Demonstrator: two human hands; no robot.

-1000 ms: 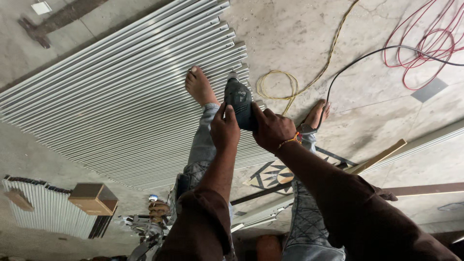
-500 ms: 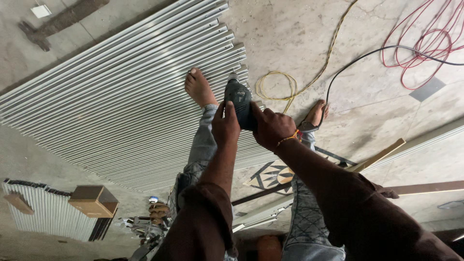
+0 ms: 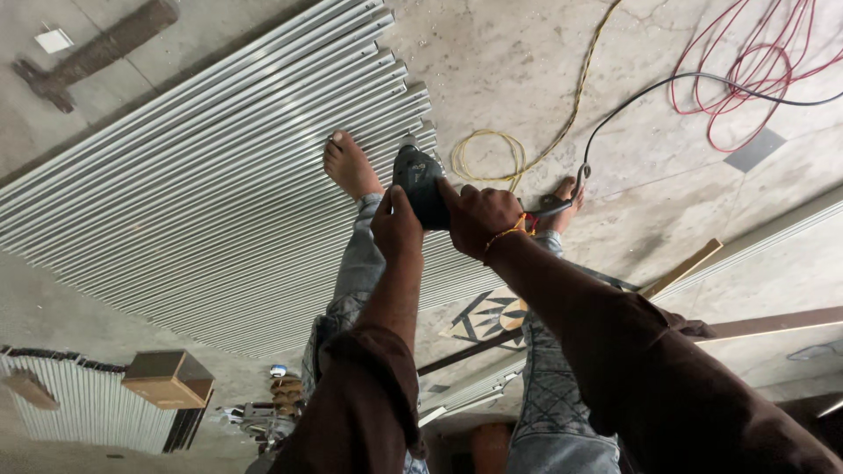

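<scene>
Head view, tool: you hold a dark corded power tool (image 3: 420, 183) low over the near ends of the grey metal strips (image 3: 202, 184), close beside your bare foot (image 3: 349, 165), which stands on the strips.
Head view, left hand (image 3: 397, 230): wrapped on the tool's rear, fingers closed round the body.
Head view, right hand (image 3: 479, 215): clamped over the tool's right side, an orange thread at the wrist.
Head view, cord: the black cable (image 3: 667, 88) leaves the tool and runs right, past red wire loops (image 3: 746, 79) and a yellow coil (image 3: 488, 156).
Step in hand: by the look of it, you are working the tool at the strip ends.
Next move calls for: a firm two-handed grip, toes kept clear, cable kept slack behind you.
</scene>
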